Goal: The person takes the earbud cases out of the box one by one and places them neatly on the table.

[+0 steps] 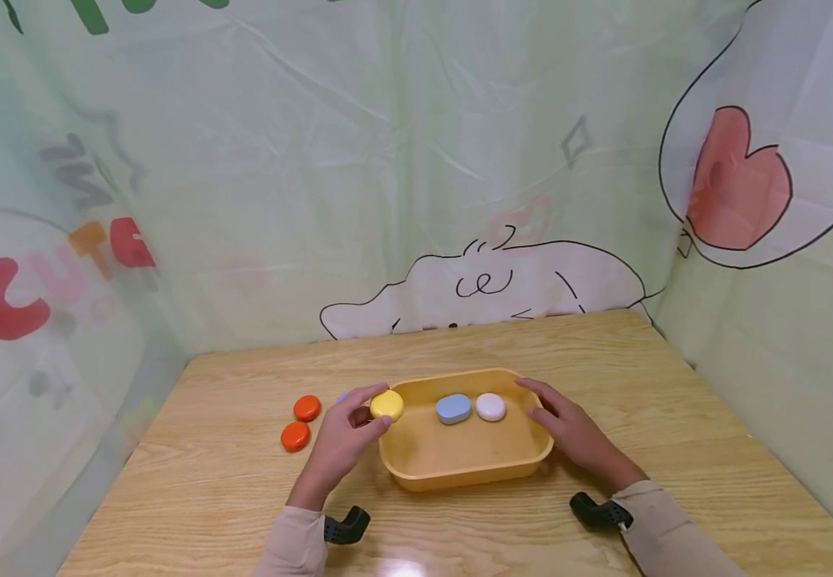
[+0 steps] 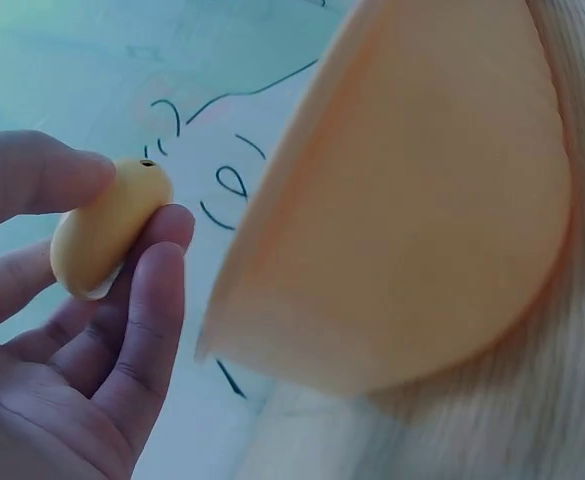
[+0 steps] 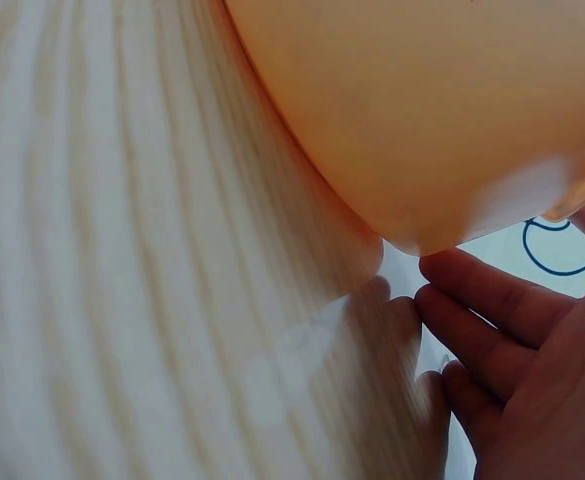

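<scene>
My left hand (image 1: pixel 342 441) pinches a yellow rounded disc (image 1: pixel 387 406) between thumb and fingers, over the left rim of the orange-yellow plastic tray (image 1: pixel 459 474). A small dark hole shows in the edge of the yellow disc (image 2: pixel 112 230) in the left wrist view. Inside the tray, a blue oval piece (image 1: pixel 454 409) lies beside a pale pink round piece (image 1: pixel 491 407). My right hand (image 1: pixel 568 425) holds the tray's right end, thumb over the rim. Its fingers (image 3: pixel 492 295) lie along the outer wall in the right wrist view.
Two red-orange discs (image 1: pixel 307 408) lie on the wooden table (image 1: pixel 228 481) to the left of the left hand. A bluish-purple piece (image 1: pixel 341 397) is mostly hidden behind that hand. A printed curtain (image 1: pixel 279 200) hangs behind the table and along both sides.
</scene>
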A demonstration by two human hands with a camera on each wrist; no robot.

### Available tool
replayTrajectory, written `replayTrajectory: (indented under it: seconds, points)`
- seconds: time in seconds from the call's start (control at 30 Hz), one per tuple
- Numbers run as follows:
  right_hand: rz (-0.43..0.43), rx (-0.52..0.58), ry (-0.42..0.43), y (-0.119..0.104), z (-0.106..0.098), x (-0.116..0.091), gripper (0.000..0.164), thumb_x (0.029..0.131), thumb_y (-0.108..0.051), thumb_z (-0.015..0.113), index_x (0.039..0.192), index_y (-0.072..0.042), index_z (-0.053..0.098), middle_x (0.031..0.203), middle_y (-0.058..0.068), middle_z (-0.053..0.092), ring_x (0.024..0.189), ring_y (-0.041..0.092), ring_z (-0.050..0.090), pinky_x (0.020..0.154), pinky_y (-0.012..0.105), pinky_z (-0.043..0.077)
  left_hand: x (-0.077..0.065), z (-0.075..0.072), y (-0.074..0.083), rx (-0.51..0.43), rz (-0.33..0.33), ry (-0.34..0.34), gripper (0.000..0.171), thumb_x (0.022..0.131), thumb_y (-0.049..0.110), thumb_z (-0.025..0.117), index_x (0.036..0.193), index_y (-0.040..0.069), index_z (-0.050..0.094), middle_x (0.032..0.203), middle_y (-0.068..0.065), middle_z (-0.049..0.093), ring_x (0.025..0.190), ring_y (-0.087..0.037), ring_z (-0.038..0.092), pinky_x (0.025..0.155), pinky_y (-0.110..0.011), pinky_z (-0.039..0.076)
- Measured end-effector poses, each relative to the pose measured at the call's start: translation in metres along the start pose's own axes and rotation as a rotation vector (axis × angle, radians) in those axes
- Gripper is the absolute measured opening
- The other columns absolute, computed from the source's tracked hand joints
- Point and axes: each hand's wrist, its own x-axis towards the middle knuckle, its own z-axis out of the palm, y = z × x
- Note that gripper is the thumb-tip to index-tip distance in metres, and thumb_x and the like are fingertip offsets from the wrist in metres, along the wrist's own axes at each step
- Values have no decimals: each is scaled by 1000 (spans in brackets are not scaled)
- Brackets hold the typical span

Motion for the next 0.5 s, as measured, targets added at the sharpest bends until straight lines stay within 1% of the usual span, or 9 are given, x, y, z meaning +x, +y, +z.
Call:
replayTrajectory:
  seconds: [0.07,0.27,0.37,0.5]
  points:
    - [1,-1,-3,0,1,0,48,106,-21,49,152,-16,40,159,18,32,145,43,27,111,60,27,-4,-4,-3,-16,3,20,48,90,13,76,136,9,62,133,-11,57,110,-27,63,85,-26,55]
    - [-2,-19,5,1,1,0,48,106,-20,50,152,-16,41,159,17,33,145,42,29,110,60,28,-12,-16,-11,-42,-13,67,47,90,10,76,136,13,63,134,-10,58,108,-28,63,85,-28,55]
    - [-4,-22,8,1,0,1,48,106,-20,50,153,-16,41,158,16,34,145,42,29,110,59,30,-15,-22,-15,-50,-14,78,48,90,7,74,136,9,62,136,-11,57,109,-28,63,85,-29,56]
    - [-6,-22,6,1,0,1,48,106,-21,50,153,-16,40,158,16,34,145,41,29,110,59,30,-20,-30,-20,-76,-20,80,50,90,2,73,138,2,59,138,-15,55,112,-29,63,86,-30,56]
